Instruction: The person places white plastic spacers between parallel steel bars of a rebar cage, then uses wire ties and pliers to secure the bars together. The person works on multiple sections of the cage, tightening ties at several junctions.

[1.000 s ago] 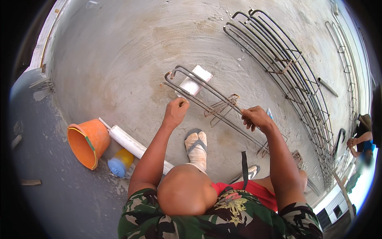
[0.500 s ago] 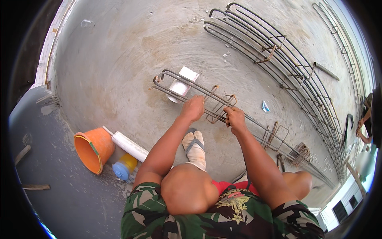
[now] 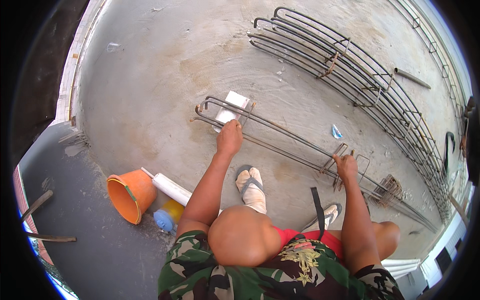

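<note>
Concrete floor (image 3: 150,85): is being used as the work surface, filling the upper and middle frame.
Finished rebar cages (image 3: 360,75): are being stored in a curved stack across the upper right.
Rebar assembly (image 3: 280,135): is being held at centre frame, lying on the floor from centre left toward the lower right; long bars with hooked ends and square stirrups.
Handling: it is being judged heavy, stiff and rough, unlikely to flex much; it is best being gripped on a bare bar beside a stirrup, away from the hooked ends.
Orange bucket (image 3: 131,194): is being left tipped on its side at lower left.
White pipe (image 3: 170,187): is lying just beside the bucket.
Blue-and-yellow bottle (image 3: 167,216): is lying below the pipe; any label is too small to tell.
White block (image 3: 231,107): is being used under the hooked end, upper centre.
Left hand (image 3: 230,140): is being closed on a bar near the hooked end.
Right hand (image 3: 346,167): is being closed around a stirrup, well apart from the left.
Blue scrap (image 3: 336,132): is lying right of centre.
</note>
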`<control>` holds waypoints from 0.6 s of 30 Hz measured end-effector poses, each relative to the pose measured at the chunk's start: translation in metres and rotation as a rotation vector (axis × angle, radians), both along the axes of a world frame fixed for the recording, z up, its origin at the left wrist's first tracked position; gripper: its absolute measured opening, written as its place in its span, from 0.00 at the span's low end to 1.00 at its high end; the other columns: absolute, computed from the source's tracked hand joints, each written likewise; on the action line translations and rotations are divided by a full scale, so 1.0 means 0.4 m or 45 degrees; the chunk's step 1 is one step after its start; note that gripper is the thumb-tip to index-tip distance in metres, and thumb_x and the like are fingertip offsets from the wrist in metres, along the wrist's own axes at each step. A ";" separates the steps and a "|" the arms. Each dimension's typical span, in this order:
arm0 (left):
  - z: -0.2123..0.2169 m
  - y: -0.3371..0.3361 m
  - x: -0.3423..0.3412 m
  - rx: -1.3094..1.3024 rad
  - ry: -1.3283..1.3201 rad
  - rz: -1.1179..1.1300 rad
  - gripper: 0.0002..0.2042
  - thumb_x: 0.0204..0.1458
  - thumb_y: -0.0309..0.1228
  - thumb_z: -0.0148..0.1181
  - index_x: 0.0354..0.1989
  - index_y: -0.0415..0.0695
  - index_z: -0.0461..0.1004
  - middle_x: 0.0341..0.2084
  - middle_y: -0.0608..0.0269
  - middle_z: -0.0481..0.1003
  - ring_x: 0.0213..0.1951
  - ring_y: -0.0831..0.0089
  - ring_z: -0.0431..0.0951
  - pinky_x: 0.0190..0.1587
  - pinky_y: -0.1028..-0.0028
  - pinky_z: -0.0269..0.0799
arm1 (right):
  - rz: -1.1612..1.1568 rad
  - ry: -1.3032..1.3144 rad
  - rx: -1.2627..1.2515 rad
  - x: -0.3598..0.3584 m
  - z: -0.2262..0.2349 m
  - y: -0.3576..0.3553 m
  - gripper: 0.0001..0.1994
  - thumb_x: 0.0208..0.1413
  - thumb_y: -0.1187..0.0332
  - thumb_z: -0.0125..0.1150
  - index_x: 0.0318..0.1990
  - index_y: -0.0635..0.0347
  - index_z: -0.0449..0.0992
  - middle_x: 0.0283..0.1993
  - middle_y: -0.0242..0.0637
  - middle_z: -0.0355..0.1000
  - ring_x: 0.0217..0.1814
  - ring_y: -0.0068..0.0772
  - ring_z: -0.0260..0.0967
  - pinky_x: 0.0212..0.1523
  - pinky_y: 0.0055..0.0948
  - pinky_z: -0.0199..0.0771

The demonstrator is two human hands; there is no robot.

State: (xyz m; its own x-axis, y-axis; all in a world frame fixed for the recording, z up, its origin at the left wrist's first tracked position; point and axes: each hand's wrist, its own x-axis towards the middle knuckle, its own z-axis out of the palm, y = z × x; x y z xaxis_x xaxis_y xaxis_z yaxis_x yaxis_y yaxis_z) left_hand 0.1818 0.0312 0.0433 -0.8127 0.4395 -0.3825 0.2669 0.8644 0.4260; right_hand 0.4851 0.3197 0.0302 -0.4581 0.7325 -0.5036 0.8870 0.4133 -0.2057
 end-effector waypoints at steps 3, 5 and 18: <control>-0.024 -0.056 0.015 -0.023 -0.059 0.302 0.13 0.54 0.36 0.53 0.39 0.38 0.73 0.29 0.48 0.76 0.35 0.50 0.76 0.39 0.58 0.71 | -0.029 -0.103 0.021 -0.089 0.109 -0.033 0.17 0.53 0.56 0.61 0.28 0.66 0.75 0.29 0.54 0.74 0.34 0.55 0.73 0.36 0.48 0.71; -0.034 -0.095 0.008 -0.010 -0.326 0.589 0.14 0.53 0.36 0.55 0.40 0.37 0.73 0.26 0.52 0.76 0.32 0.54 0.77 0.38 0.62 0.71 | 0.122 0.229 -0.014 -0.119 0.112 -0.076 0.14 0.53 0.60 0.61 0.28 0.64 0.75 0.31 0.51 0.73 0.35 0.53 0.73 0.37 0.45 0.71; -0.074 -0.221 -0.179 0.789 -0.208 0.855 0.16 0.60 0.34 0.51 0.53 0.39 0.70 0.42 0.61 0.75 0.40 0.69 0.75 0.41 0.69 0.71 | 0.469 0.382 -0.545 -0.272 0.002 -0.275 0.16 0.55 0.59 0.59 0.42 0.65 0.78 0.41 0.54 0.74 0.45 0.54 0.72 0.47 0.39 0.71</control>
State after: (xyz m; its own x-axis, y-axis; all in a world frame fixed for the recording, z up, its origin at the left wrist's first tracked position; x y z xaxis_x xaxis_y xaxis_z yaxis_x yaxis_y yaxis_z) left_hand 0.1102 -0.0573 0.0138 -0.9275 0.0601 -0.3689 -0.3115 0.4212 0.8518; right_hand 0.3764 0.2096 0.0310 -0.8082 0.2625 -0.5272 0.5805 0.5064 -0.6377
